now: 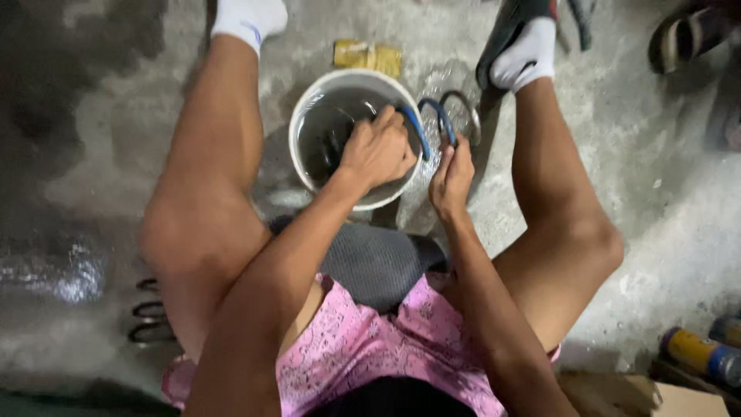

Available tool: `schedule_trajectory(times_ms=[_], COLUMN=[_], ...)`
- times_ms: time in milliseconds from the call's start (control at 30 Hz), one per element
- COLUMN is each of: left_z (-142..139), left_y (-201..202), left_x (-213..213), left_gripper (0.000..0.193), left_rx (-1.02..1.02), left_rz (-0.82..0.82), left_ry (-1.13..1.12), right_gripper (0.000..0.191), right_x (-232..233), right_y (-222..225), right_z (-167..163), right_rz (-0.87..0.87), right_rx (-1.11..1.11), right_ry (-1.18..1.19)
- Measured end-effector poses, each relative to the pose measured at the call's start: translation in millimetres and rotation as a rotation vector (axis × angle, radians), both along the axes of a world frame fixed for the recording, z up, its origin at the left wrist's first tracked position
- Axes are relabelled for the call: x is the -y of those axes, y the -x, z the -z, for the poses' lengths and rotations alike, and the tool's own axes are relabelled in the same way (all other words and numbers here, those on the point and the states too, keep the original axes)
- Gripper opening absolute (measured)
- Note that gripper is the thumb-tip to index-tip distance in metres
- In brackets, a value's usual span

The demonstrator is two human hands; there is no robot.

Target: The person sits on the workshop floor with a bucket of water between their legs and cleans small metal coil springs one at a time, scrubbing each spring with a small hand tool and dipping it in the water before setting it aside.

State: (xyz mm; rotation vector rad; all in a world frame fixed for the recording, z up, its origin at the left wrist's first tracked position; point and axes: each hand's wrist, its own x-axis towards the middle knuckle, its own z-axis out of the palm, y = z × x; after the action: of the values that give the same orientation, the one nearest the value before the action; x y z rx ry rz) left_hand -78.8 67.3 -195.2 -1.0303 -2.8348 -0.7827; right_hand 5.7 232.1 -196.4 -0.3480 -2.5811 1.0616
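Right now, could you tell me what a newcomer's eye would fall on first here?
A round white plastic bucket of dark water stands on the wet concrete floor between the person's knees. The left hand reaches into it, gripping a thin blue rubber tube that loops over the rim to the right hand.

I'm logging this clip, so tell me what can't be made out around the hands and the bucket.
Head view only:
- Left hand covers the blue tube end it grips.
- White bucket: contents under dark water unclear.
- Right hand: fingertips hidden by the tube.
- Yellow object beyond the bucket: too small to identify.
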Motion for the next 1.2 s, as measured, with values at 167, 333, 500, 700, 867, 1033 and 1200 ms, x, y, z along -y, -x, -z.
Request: schedule_trajectory(times_ms=[167, 333, 500, 700, 867, 1033, 1200], left_z=[2.2, 1.1, -1.1, 0.8, 6.0, 8.6, 6.6], left_y=[0.3, -4.0, -6.1, -6.7, -3.0, -2.2, -3.2], left_x=[2.4, 3.4, 2.4, -2.0, -1.8, 0.2, 2.6], left_gripper=[0.029, 0.031, 0.031, 0.029, 0.03, 0.029, 0.029], left_rx=[-0.004, -0.036, 0.062, 0.052, 0.065, 0.064, 0.036], left_rz=[0.04, 0.054, 0.049, 0.018, 0.044, 0.085, 0.11], left_ry=[-0.036, -0.03, 0.025, 0.04, 0.036, -0.046, -0.016], right_gripper=[0.014, 0.015, 0.023, 0.022, 0.018, 0.02, 0.035], right_x=[-15.1, -19.9, -17.9, -0.7, 5.9, 2.7, 5.3], right_y=[24.7, 44.5, 73.1, 24.2, 0.1, 29.8, 70.6], right_z=[-4.6, -23.1, -23.1, -3.5, 6.4, -9.4, -32.3], right_rz=[-0.224, -0.29, -0.398, -0.131, -0.037, -0.09, -0.208], right_rx=[0.044, 0.124, 0.117, 0.003, -0.096, 0.043, 0.259], right_ry=[-0.232, -0.314, -0.393, -0.206, -0.101, -0.154, -0.459])
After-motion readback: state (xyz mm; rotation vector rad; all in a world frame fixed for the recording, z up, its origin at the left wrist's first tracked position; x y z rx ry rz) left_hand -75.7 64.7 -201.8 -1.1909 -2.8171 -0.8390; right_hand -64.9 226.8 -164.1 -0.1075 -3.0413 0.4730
